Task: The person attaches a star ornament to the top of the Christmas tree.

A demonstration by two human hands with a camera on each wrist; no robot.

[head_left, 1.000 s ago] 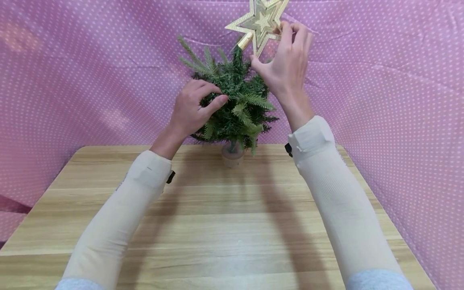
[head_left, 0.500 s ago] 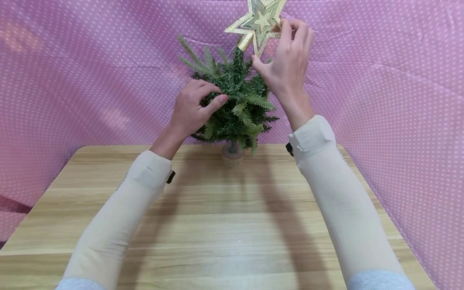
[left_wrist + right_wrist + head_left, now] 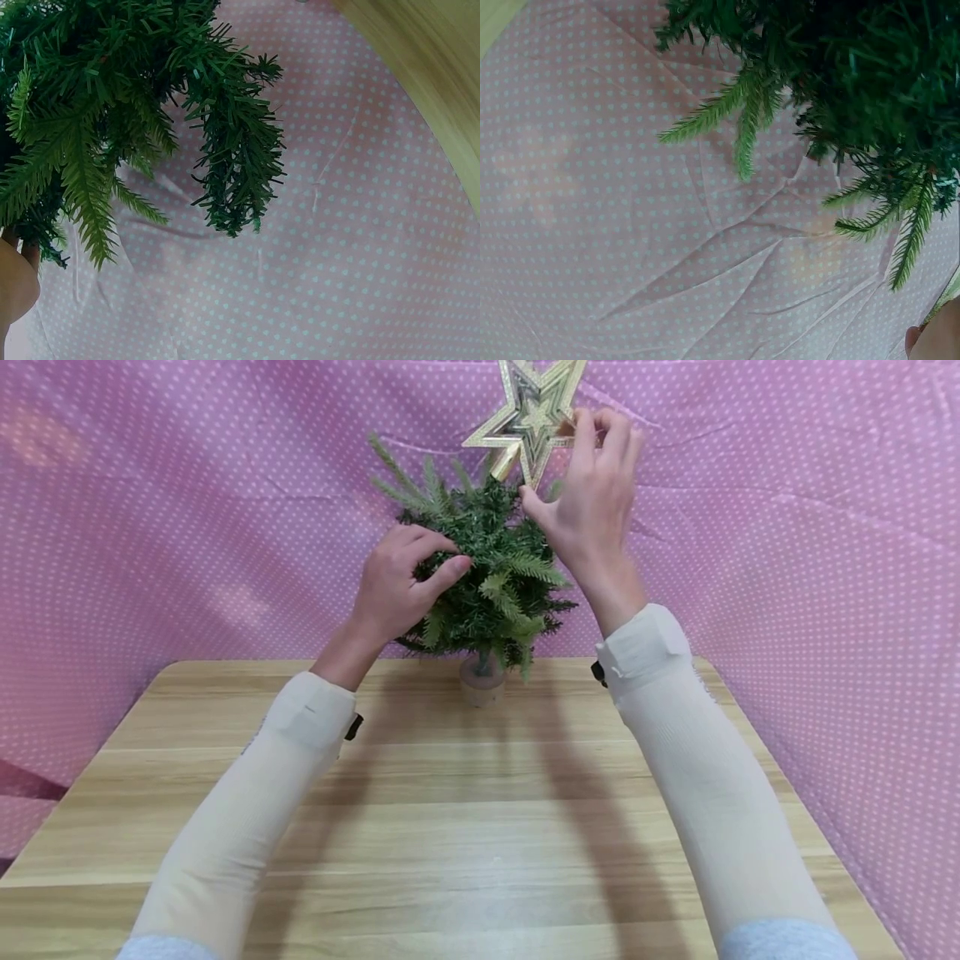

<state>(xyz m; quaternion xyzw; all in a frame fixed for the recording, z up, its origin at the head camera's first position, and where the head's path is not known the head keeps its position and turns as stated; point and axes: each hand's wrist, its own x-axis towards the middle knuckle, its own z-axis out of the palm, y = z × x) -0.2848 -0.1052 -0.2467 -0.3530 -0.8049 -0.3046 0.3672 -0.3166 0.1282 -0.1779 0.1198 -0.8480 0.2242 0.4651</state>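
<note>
A small artificial Christmas tree (image 3: pixel 502 539) stands in a pale pot (image 3: pixel 482 687) near the table's far edge. My left hand (image 3: pixel 393 581) grips its branches from the left side, the fingertips partly lost in the green. At the top, my right hand (image 3: pixel 596 497) pinches a gold star tree topper (image 3: pixel 535 417) by its right side, thumb at the lower point. The star leans a little, and its socket (image 3: pixel 504 462) sits over the tree's tip. In the right wrist view only a fingertip (image 3: pixel 939 337) and a sliver of gold show beside the branches.
The light wood table (image 3: pixel 450 843) spreads out in front of the tree. Pink cloth (image 3: pixel 187 527) with pale dots hangs behind it and along both sides, close behind the branches.
My right hand has lowered the star slightly, and its socket now covers more of the tree's tip. My left hand has stayed in place on the branches.
</note>
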